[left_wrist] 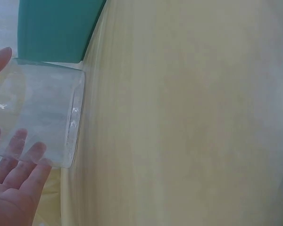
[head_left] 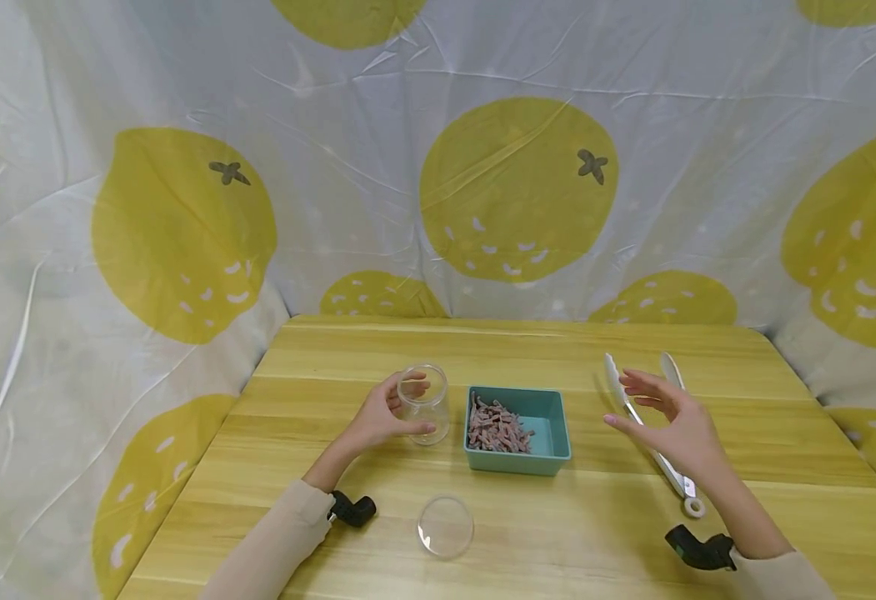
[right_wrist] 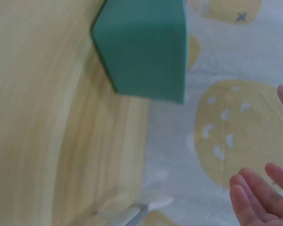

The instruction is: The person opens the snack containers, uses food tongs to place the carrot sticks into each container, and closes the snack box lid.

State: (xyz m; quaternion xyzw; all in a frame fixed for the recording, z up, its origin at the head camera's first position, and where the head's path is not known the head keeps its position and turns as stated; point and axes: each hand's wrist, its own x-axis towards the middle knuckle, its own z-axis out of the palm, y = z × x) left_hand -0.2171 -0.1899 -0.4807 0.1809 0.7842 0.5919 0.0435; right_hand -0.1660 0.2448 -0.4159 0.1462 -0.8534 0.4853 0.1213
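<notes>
My left hand point(head_left: 388, 412) holds a clear jar point(head_left: 430, 423), thumb on the near side and fingers round the far side. In the left wrist view the fingers show through the jar point(left_wrist: 42, 113). The jar stands uncovered on the table, left of a teal rectangular box point(head_left: 516, 463). Small brownish-pink strips point(head_left: 496, 427) are heaped in the box's left part. My right hand point(head_left: 673, 429) hovers over metal tongs point(head_left: 663, 467), fingers and thumb spread apart, with nothing between them. The tongs lie with their arms spread, partly hidden by that hand.
A clear round lid point(head_left: 445, 527) lies on the wooden table point(head_left: 558, 542) in front of the jar. White cloth with yellow fruit prints point(head_left: 520, 192) hangs behind the table and at both sides. Both wrists wear black camera mounts point(head_left: 700, 550).
</notes>
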